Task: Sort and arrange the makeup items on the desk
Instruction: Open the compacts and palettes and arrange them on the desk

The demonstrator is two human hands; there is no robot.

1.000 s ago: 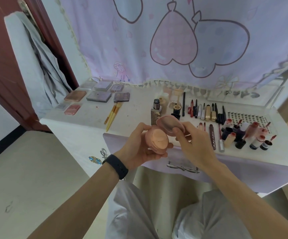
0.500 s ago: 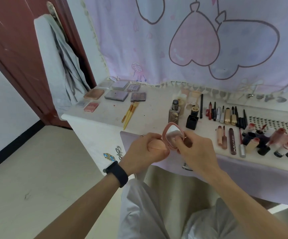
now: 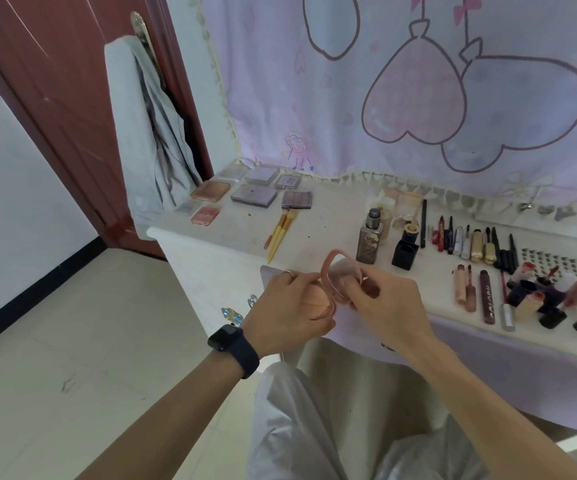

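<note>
White desk bearing eyeshadow palettes at left, yellow brushes, a brown bottle, and pencils at right

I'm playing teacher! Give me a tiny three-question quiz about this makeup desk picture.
1. True or false: the round pink plastic compact lies shut on the white desk.
2. Which of the hands holds its puff-filled base? A) left hand B) right hand
3. Fill in: the two makeup brushes near the flat eyeshadow palettes have ____ handles.
Key: 1 false, it is open and held; 2 A; 3 yellow.
</note>
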